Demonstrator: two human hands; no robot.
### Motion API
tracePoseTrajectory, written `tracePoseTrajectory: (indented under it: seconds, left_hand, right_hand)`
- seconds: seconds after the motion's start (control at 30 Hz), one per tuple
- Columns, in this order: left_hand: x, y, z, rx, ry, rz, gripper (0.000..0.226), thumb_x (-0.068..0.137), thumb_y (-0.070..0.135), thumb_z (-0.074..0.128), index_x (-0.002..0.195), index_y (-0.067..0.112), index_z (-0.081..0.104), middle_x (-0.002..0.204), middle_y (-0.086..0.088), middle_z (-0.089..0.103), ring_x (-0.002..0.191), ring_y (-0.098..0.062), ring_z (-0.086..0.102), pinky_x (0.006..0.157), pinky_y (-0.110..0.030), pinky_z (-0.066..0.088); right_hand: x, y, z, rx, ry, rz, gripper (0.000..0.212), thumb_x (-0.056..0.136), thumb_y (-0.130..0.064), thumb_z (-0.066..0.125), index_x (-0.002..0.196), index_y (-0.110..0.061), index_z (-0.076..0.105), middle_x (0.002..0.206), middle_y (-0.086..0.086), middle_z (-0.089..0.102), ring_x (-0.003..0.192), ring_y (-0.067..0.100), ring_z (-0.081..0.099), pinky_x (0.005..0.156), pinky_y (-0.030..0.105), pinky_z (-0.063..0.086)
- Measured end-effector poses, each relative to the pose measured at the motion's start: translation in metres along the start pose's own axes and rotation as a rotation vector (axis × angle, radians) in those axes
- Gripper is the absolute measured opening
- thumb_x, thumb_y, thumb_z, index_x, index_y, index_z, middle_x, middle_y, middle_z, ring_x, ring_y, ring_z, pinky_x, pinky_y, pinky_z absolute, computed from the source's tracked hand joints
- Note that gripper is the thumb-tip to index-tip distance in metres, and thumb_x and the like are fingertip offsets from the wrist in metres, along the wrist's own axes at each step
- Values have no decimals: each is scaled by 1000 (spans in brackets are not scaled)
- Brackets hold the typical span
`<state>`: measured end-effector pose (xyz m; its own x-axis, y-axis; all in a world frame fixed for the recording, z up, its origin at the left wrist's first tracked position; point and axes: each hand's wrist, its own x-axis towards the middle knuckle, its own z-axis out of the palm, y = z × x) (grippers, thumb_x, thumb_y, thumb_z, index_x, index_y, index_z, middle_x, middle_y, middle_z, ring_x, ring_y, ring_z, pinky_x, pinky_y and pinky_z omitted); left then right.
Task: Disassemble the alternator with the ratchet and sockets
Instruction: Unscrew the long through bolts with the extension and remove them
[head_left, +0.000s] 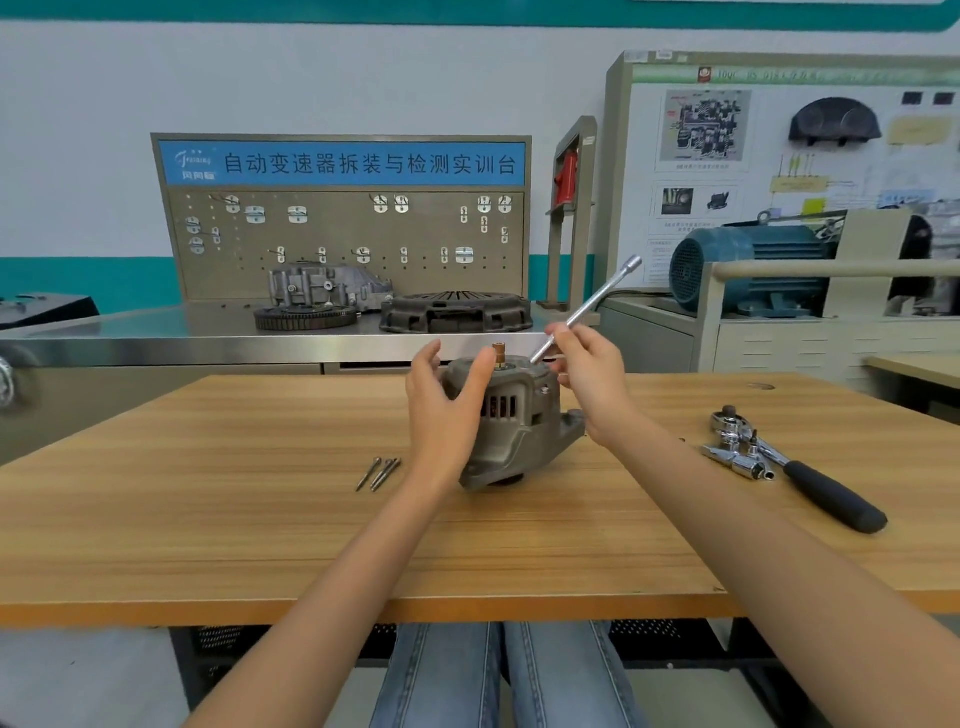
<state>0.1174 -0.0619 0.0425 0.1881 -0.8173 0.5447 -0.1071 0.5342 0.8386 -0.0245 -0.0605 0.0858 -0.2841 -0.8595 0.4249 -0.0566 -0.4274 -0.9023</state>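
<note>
The alternator stands mid-desk, well back from the near edge. The left hand, grip spread, cups its side; the right hand pinches an extension bar slanting onto its top. Three bolts lie left, one ratchet right, sockets beside it.

The alternator stood on the wooden table. The left hand cupped its left side with fingers spread and straight. The right hand pinched a long extension bar, which slanted up to the right, its lower tip at the alternator's top. Three long bolts lay just left of the alternator. The ratchet and sockets lay together well to the right.
</note>
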Motion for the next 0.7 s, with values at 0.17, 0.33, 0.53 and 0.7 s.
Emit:
tracePoseTrajectory:
  seconds: [0.17, 0.33, 0.53, 0.7]
  left_hand:
    - [0, -6, 4, 61, 98, 73, 44, 86, 58, 56, 113, 23, 54, 109, 10, 58, 101, -3, 53, 76, -13, 37]
    - [13, -13, -6, 28, 87, 147, 18, 93, 44, 53, 88, 27, 57, 87, 9, 63, 77, 10, 56, 65, -6, 41]
    - [44, -27, -22, -186, -55, -64, 38, 100, 37, 36, 86, 18, 66, 94, -3, 72, 98, -21, 64, 88, -34, 50]
    - [65, -33, -36, -427, -109, -292, 38, 101, 30, 37, 91, 10, 67, 87, -5, 75, 89, -18, 69, 73, -25, 55]
  right_hand:
    - [-6, 14, -5, -30, -38, -35, 19, 99, -22, 45, 93, -20, 63, 78, -3, 59, 67, 6, 53, 68, 20, 46]
    - [-7, 14, -9, -18, -57, -14, 23, 100, -20, 42, 105, -11, 62, 75, 1, 61, 61, 5, 55, 62, 16, 50]
    - [-12, 8, 0, -257, -180, -168, 20, 99, -18, 44, 101, -14, 63, 78, 2, 62, 62, 7, 56, 60, 18, 47]
    - [-16, 1, 17, -436, -249, -329, 25, 98, -21, 46, 102, -7, 67, 92, 20, 66, 74, 24, 56, 68, 36, 47]
